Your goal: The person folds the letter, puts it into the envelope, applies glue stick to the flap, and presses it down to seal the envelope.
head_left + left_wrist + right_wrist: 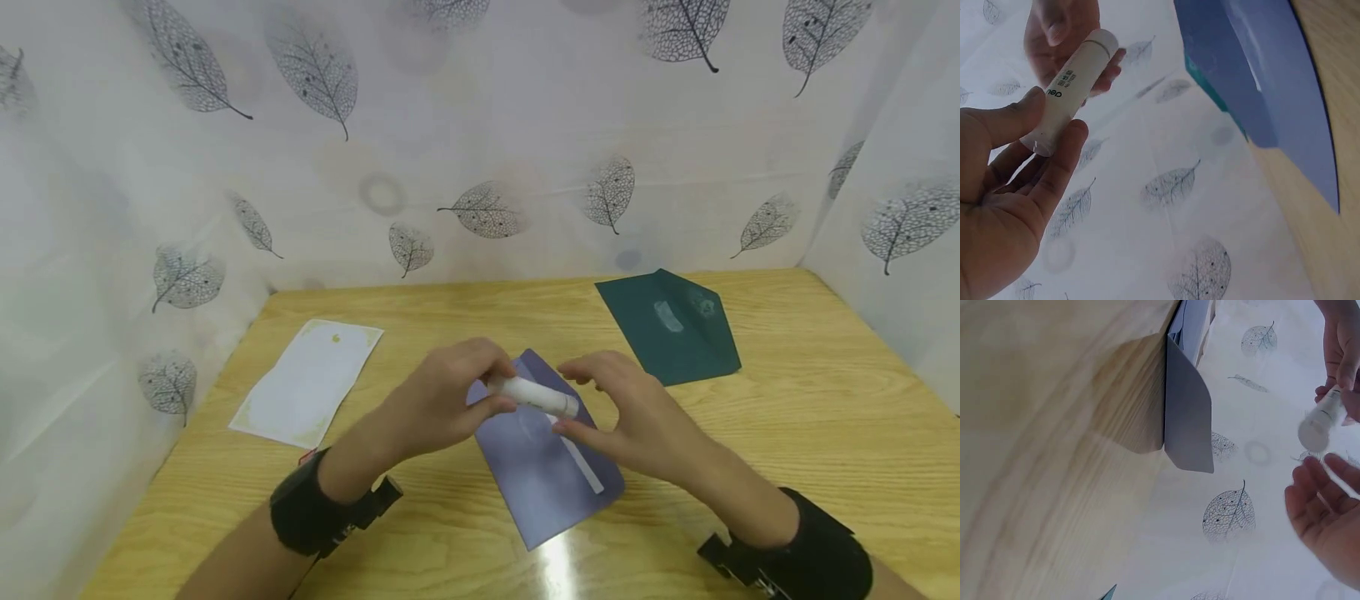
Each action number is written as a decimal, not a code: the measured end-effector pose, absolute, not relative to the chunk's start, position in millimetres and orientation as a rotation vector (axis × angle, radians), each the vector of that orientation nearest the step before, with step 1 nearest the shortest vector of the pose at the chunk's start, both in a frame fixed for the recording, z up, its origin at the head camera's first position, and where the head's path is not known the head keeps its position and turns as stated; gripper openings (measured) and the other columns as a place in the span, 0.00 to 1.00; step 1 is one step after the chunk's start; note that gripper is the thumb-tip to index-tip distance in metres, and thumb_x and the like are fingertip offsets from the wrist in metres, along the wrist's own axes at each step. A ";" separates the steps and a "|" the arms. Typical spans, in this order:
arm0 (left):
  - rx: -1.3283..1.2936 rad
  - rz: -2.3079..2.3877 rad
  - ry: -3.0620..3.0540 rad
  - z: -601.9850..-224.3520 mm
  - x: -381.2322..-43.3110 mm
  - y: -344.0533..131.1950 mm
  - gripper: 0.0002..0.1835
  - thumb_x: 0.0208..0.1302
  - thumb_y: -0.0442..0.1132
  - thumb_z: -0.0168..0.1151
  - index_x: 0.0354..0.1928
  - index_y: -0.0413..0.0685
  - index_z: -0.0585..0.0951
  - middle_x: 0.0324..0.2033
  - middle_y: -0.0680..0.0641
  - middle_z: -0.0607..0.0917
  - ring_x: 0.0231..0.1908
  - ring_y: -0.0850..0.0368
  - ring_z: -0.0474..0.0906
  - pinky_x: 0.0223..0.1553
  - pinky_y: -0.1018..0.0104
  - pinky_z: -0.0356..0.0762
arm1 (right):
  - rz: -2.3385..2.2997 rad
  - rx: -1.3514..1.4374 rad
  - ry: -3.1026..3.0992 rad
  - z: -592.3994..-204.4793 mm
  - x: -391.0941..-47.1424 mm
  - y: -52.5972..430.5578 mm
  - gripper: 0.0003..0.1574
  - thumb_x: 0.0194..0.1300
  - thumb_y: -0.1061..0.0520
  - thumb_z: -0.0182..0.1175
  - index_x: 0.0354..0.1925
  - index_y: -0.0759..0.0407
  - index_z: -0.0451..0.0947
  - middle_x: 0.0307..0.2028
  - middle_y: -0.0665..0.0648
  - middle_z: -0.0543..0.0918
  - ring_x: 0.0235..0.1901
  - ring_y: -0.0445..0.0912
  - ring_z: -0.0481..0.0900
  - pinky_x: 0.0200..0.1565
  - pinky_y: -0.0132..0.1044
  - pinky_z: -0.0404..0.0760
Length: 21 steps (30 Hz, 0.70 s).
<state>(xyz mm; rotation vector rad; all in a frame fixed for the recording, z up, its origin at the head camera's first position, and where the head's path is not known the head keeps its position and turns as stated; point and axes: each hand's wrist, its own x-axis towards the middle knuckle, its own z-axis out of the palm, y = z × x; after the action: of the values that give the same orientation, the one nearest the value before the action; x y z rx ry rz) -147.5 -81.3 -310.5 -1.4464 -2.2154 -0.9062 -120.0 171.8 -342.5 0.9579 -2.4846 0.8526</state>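
Note:
A white glue stick [534,396] with dark "deli" lettering is pinched at one end between the thumb and fingers of my left hand [442,400]. In the left wrist view the glue stick [1072,87] slants away from that hand. My right hand [637,412] is by its other end, thumb and fingers spread; in the right wrist view a gap shows between the glue stick [1316,432] and the fingertips. Under both hands lies a purple envelope [517,479] with a white strip [581,462] along it. The hands hide part of its upper end.
A dark green envelope [690,350] with whitish marks lies at the back right of the wooden table [810,433]. At the left is a white sheet [311,379] with gold corner decoration. A leaf-patterned white curtain [525,108] stands behind the table and along its sides.

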 end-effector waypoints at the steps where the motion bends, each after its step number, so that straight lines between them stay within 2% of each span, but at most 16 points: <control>1: -1.464 -0.962 -2.193 -312.6 -145.2 -77.9 0.14 0.51 0.38 0.68 0.37 0.43 0.75 0.33 0.52 0.78 0.33 0.68 0.71 0.35 0.78 0.73 | 0.880 1.022 -2.433 -342.3 -119.4 170.7 0.32 0.51 0.43 0.67 0.53 0.49 0.71 0.47 0.44 0.76 0.44 0.37 0.71 0.40 0.36 0.78; 5: -1.478 -1.227 -2.135 -318.6 -133.2 -64.5 0.14 0.51 0.37 0.68 0.37 0.43 0.75 0.33 0.50 0.79 0.34 0.69 0.74 0.34 0.77 0.76 | 0.906 1.202 -2.242 -341.3 -113.9 164.9 0.26 0.53 0.49 0.66 0.50 0.53 0.72 0.41 0.45 0.78 0.34 0.34 0.72 0.32 0.27 0.76; 8: -1.438 -1.383 -2.129 -312.2 -119.4 -57.2 0.14 0.49 0.33 0.68 0.36 0.40 0.74 0.32 0.47 0.80 0.32 0.66 0.76 0.33 0.74 0.78 | 0.896 1.240 -2.119 -341.3 -110.4 159.7 0.20 0.58 0.49 0.63 0.45 0.57 0.72 0.34 0.46 0.79 0.26 0.32 0.71 0.24 0.22 0.73; 11: -1.439 -1.333 -2.190 -312.8 -114.5 -55.6 0.13 0.52 0.35 0.66 0.38 0.41 0.73 0.33 0.49 0.78 0.32 0.66 0.74 0.33 0.76 0.76 | 0.888 1.265 -2.023 -339.7 -109.3 155.3 0.17 0.61 0.49 0.58 0.41 0.60 0.73 0.29 0.47 0.79 0.21 0.32 0.69 0.20 0.20 0.70; 16: -1.522 -1.007 -2.398 -322.4 -116.6 -57.9 0.14 0.66 0.48 0.53 0.45 0.47 0.71 0.31 0.57 0.71 0.30 0.67 0.66 0.29 0.81 0.67 | 0.855 1.351 -1.926 -338.0 -110.7 154.1 0.16 0.62 0.51 0.56 0.41 0.63 0.74 0.28 0.49 0.79 0.21 0.33 0.71 0.21 0.20 0.71; 21: -1.618 -0.866 -2.378 -327.6 -117.2 -56.2 0.16 0.70 0.54 0.42 0.37 0.50 0.72 0.23 0.60 0.69 0.24 0.70 0.64 0.23 0.82 0.63 | 0.852 1.495 -1.829 -337.3 -111.2 154.0 0.16 0.63 0.53 0.57 0.44 0.64 0.74 0.29 0.50 0.81 0.23 0.33 0.72 0.24 0.19 0.71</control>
<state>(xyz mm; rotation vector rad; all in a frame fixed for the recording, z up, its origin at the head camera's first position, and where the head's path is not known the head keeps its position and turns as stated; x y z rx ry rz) -117.2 -56.2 -327.6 -1.6182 -2.3775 -0.8661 -111.2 154.0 -337.3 1.4954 -1.8293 0.8515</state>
